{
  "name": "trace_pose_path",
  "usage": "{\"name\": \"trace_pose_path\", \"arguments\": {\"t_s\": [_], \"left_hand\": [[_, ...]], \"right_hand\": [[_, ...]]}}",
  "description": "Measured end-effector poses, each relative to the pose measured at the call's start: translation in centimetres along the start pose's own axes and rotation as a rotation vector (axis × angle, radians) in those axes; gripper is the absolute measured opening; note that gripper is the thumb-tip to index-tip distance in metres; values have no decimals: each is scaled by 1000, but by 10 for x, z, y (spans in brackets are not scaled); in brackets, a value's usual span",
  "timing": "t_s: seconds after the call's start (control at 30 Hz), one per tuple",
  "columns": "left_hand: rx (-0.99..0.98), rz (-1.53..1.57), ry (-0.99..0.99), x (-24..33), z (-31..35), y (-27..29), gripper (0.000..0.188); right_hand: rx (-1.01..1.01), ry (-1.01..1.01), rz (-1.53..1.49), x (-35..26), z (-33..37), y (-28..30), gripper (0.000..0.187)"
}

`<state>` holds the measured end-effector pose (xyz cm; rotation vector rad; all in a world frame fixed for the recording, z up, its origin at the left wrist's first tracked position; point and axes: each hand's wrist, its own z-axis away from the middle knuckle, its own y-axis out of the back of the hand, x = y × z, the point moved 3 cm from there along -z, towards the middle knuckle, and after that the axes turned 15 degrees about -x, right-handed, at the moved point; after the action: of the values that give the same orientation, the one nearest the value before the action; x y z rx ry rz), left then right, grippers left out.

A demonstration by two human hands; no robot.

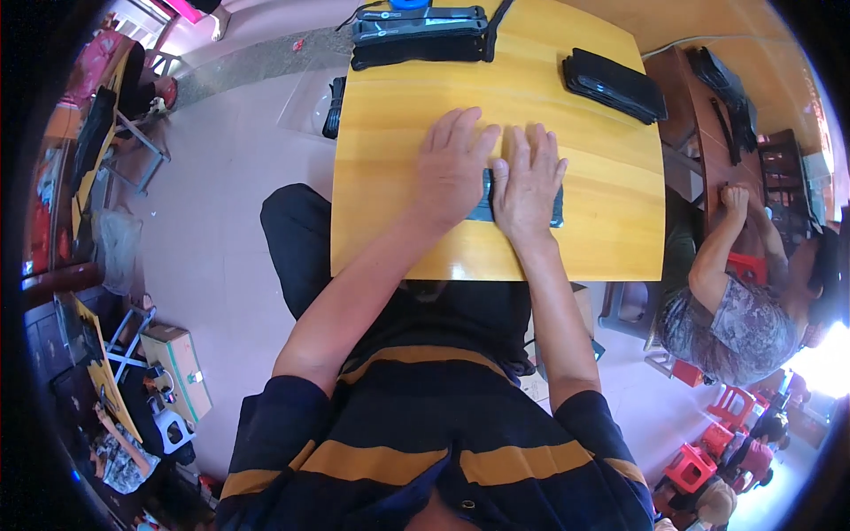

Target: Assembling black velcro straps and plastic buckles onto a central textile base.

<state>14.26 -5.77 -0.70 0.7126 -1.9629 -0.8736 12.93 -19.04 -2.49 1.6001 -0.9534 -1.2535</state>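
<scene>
A flat dark packet with a shiny, bluish plastic-like surface lies on the yellow wooden table in front of me. My left hand rests at the packet's left side, palm down, fingers stretched away from me. Across its middle and right part my right hand lies flat with the fingers a little apart. The two hands are side by side and nearly touching at the thumbs. Most of the packet is hidden under them, so its contents cannot be made out.
A stack of flat black packets lies at the table's far right. Banded dark packets sit at the far left, beside a blue object. A black bundle is at the left edge. Another person works at a table on the right.
</scene>
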Motion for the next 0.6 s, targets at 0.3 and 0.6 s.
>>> {"name": "trace_pose_path", "arguments": {"t_s": [0.3,0.6], "left_hand": [[-175,-222,95,-10,3,-14,40],[-247,-223,106,-15,5,-7,44]], "right_hand": [[-86,-17,21,8,-3,0,56],[-156,-75,95,43,0,6,61]]}}
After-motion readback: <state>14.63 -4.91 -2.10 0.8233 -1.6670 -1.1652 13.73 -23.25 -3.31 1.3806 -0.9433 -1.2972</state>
